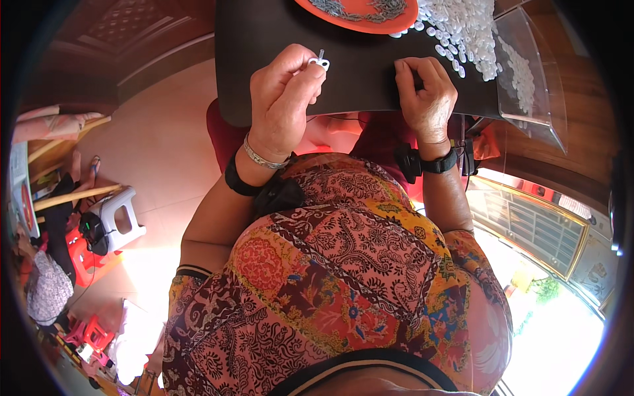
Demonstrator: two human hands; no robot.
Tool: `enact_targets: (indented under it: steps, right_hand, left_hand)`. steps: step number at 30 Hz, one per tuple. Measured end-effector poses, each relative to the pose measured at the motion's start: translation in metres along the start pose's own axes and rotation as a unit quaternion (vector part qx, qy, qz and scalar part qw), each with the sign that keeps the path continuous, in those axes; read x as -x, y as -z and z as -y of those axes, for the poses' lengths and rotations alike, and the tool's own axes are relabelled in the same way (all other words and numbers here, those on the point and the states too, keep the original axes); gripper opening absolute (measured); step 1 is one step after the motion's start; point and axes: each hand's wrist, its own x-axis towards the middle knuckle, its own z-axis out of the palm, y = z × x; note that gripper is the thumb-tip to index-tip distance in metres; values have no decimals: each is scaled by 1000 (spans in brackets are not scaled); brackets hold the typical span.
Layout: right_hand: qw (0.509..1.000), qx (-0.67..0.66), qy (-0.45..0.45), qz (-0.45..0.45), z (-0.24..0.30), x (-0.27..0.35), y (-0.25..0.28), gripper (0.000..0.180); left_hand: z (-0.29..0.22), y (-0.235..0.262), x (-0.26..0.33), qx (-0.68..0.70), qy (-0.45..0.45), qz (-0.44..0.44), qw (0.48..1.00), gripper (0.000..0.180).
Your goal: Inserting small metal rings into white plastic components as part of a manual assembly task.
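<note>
Item: small white plastic clip [319, 63] with a thin metal pin standing up through it. Location: pinched at the fingertips of the left hand [282, 99], raised just above the near edge of the dark table [264, 59]. Handling, as I judge it: very light, rigid, smooth enough to slip from a loose pinch; the pin looks the delicate part and likely to bend or drop out. Best hold appears to be on the flat sides of the plastic body, thumb against forefinger, leaving the pin free.

Left hand: closed in a fine pinch on the clip, other fingers curled in. A silver bangle and a black band sit on the wrist.

Right hand [426, 92]: fingers curled down, knuckles up, resting on the table. Whether it holds anything beneath the fingers I cannot tell. A black band sits on that wrist too.

Adjoining: an orange tray [396, 23] at the far edge of the table, carrying grey metal pins [360, 8]. Beside it to the right, a loose heap of white plastic pieces [465, 30], near the right hand. Further right, a clear plastic bag [528, 72] with more white pieces, hanging over the table's corner.

Surroundings: tiled floor; a grey plastic stool [119, 218] well off to the left.
</note>
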Motion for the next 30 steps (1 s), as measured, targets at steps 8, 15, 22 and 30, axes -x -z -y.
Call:
enact_targets:
  steps: [8, 15, 22, 30]
  right_hand:
    - [1000, -5, -18, 14, 2, 0, 1, 6]
    - [1000, -13, -23, 9, 2, 1, 1, 5]
    - [1000, -7, -7, 4, -2, -1, 0, 6]
    - [1000, -7, -5, -4, -4, 2, -1, 7]
  left_hand:
    - [-3, 2, 3, 6, 25, 17, 1000, 15]
    - [2, 2, 2, -6, -8, 23, 1000, 12]
    - [3, -1, -1, -12, -8, 17, 1000, 13]
    - [4, -1, -1, -9, -20, 6, 1000, 16]
